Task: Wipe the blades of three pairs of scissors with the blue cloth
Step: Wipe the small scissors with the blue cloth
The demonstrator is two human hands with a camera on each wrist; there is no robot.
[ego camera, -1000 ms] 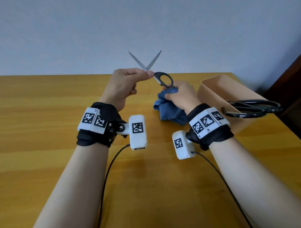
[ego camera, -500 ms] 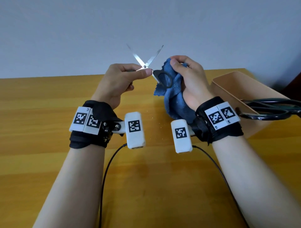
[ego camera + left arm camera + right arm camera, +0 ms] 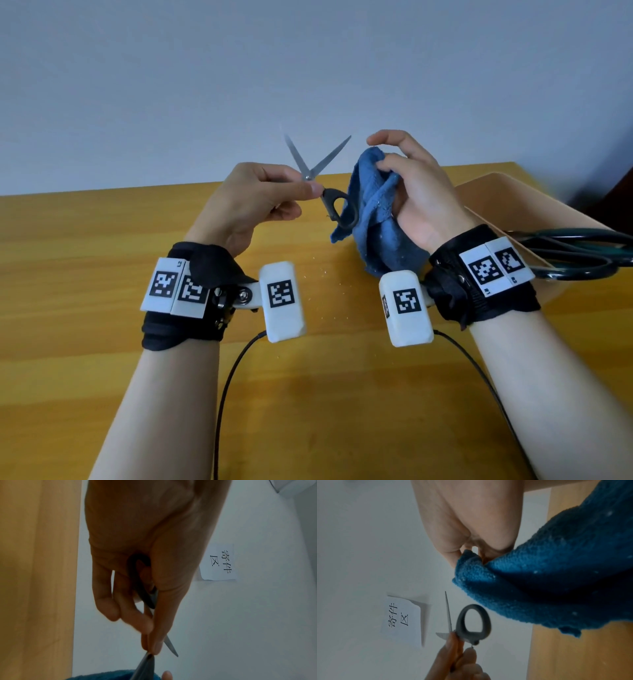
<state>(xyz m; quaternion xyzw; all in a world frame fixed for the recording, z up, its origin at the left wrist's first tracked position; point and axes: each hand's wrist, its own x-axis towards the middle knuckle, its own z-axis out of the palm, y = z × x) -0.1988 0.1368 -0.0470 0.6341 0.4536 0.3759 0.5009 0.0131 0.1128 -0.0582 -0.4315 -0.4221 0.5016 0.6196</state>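
Note:
My left hand point(image 3: 274, 192) holds a small pair of scissors point(image 3: 317, 164) with grey handles up in the air, blades spread in a V and pointing up. One handle loop point(image 3: 339, 209) hangs free to the right; the other sits inside my curled fingers point(image 3: 137, 574). My right hand point(image 3: 411, 185) grips the blue cloth point(image 3: 373, 212) just right of the blades, a small gap apart, with the cloth draping down below the wrist. The right wrist view shows the cloth point(image 3: 547, 574) pinched at my fingertips above the free loop point(image 3: 473, 622).
A tan open box point(image 3: 507, 198) stands at the right on the wooden table point(image 3: 85, 257), with large dark-handled scissors point(image 3: 575, 253) sticking out of it. A paper sign point(image 3: 402, 619) hangs on the white wall behind. Cables trail from both wrist cameras.
My right hand lifted the cloth off the table and brought it up beside the open blades. The left hand kept the scissors raised, shifting slightly.

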